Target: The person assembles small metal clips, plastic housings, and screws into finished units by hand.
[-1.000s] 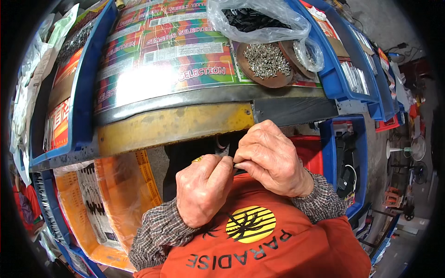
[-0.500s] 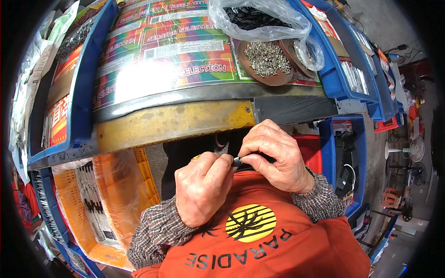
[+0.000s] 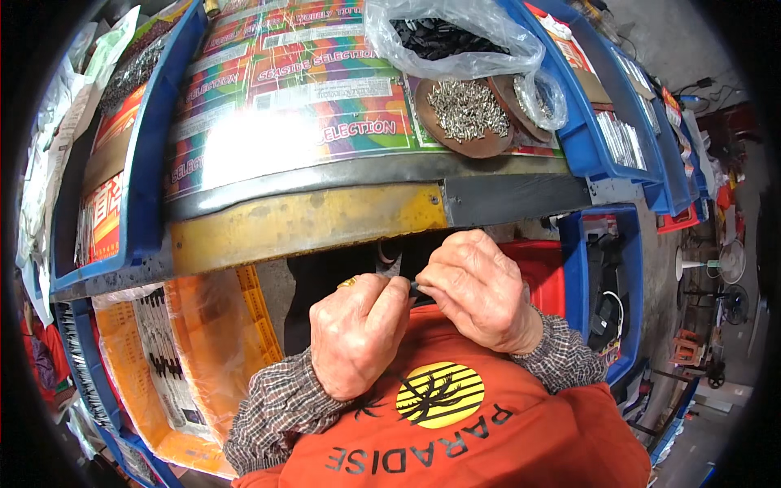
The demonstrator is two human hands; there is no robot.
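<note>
Close in front of my red apron, below the table's front edge, both hands meet at a small dark piece [image 3: 414, 288]. My left hand [image 3: 358, 329], with a ring on one finger, is closed on its left end. My right hand [image 3: 480, 294] pinches the other end between thumb and fingers. Most of the piece is hidden by the fingertips, so its exact kind cannot be made out. Beyond the hands, a round brown dish [image 3: 480, 149] on the table holds many small silver metal parts [image 3: 465, 108]. Behind it, a clear plastic bag [image 3: 389, 42] contains black parts [image 3: 447, 39].
The worn yellow table edge [image 3: 309, 213] runs across just beyond my hands. Blue bins [image 3: 150, 175] flank the tabletop, another [image 3: 598, 150] being on the right. At lower left is an orange crate [image 3: 262, 313] with slim pen-like items; at lower right, another blue bin [image 3: 573, 260].
My right hand has dropped slightly and its fingers have curled down closer over the piece. Less of the piece shows between the fingertips. The left hand has barely moved.
</note>
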